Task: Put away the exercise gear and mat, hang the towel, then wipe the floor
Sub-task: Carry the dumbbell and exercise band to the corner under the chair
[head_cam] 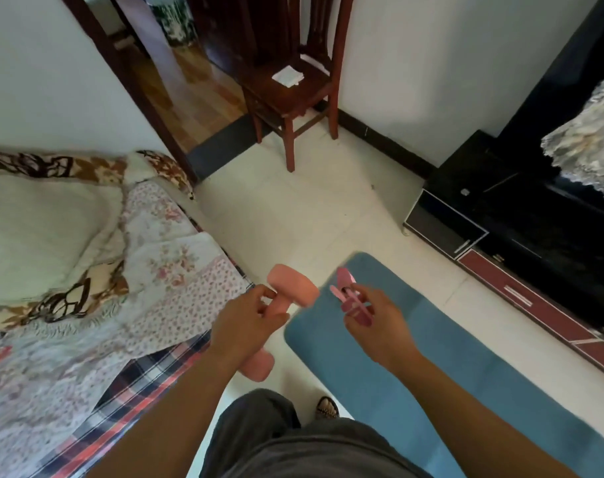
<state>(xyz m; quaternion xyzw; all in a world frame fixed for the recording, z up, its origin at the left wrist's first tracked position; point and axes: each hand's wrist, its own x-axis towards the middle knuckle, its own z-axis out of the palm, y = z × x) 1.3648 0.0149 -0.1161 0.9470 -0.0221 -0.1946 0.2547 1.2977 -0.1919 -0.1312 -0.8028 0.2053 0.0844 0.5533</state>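
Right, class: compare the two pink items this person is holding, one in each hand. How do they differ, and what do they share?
The dumbbell in the left hand is thick and salmon pink, with two chunky ends. The hand grip trainer in the right hand is thin, flat and a deeper pink. The dumbbell is clearly larger, reaching beyond the fist on both sides; the trainer is pinched in the fingers. Both are pink, held off the floor.

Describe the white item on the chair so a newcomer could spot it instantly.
Find the dark wooden chair standing against the white wall beside the doorway. On its seat lies a small folded white cloth or paper, the only pale thing on the dark wood.
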